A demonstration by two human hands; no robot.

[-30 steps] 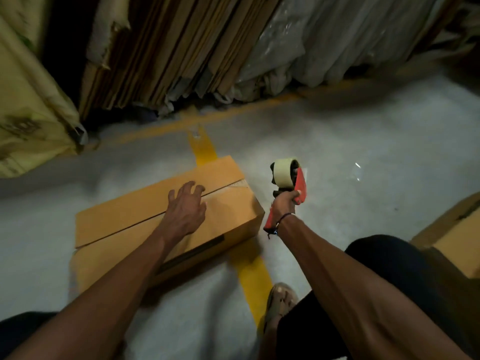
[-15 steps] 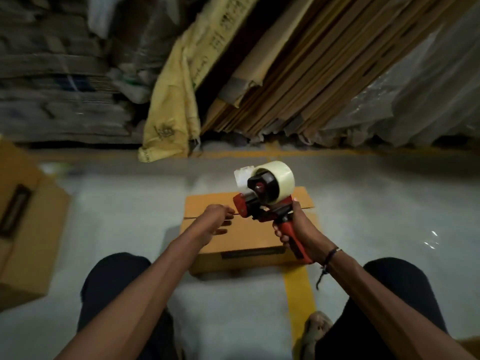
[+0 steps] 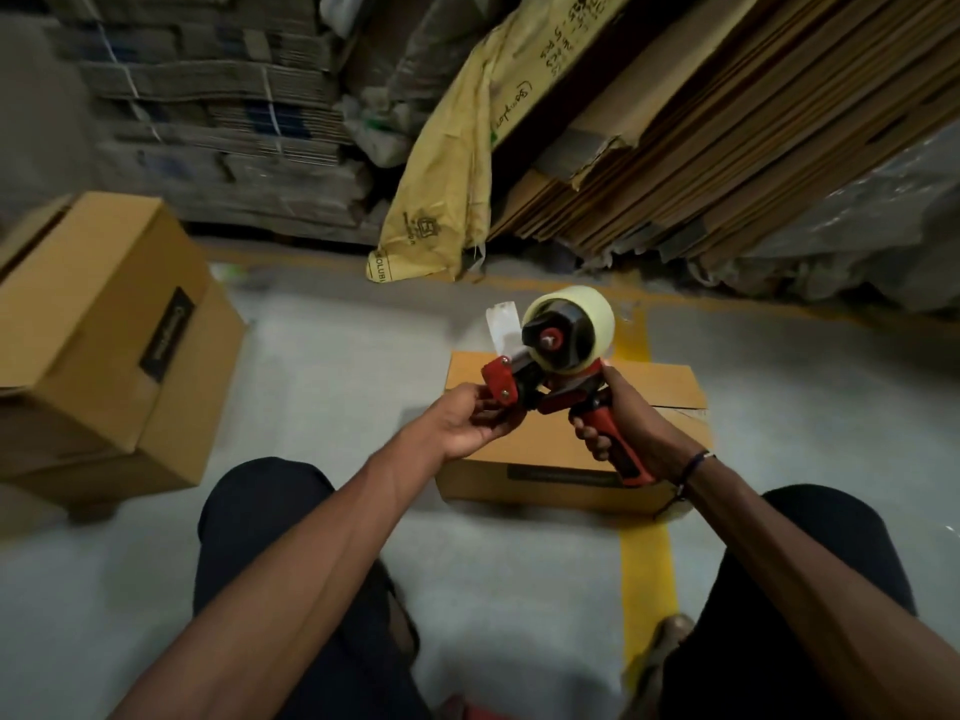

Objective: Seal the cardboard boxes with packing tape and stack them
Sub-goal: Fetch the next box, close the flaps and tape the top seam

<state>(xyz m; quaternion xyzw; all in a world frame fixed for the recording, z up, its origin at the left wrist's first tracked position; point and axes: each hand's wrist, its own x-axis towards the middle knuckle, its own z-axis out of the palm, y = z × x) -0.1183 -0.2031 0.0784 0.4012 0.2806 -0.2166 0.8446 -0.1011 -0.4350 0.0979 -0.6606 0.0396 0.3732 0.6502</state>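
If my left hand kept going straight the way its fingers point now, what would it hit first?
The left hand points right, at the red front end of the tape dispenser, which its fingertips already touch or nearly touch. Beyond lies the right hand gripping the handle.

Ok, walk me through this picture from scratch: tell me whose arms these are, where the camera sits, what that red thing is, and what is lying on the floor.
There is no machine here. The arms belong to a person wearing a camera on the head, so you look forward and down over their knees at their own hands.

The red thing is a tape dispenser, a hand tool carrying a roll of packing tape. The right hand grips its handle. The left hand holds its red front end, where a loose end of tape sticks up.

Behind the hands, on the grey floor, sits a small cardboard box, partly over a yellow floor line. Its top seam shows no tape that I can make out. A larger cardboard box stands to the left. Flattened cardboard sheets lean at the back.
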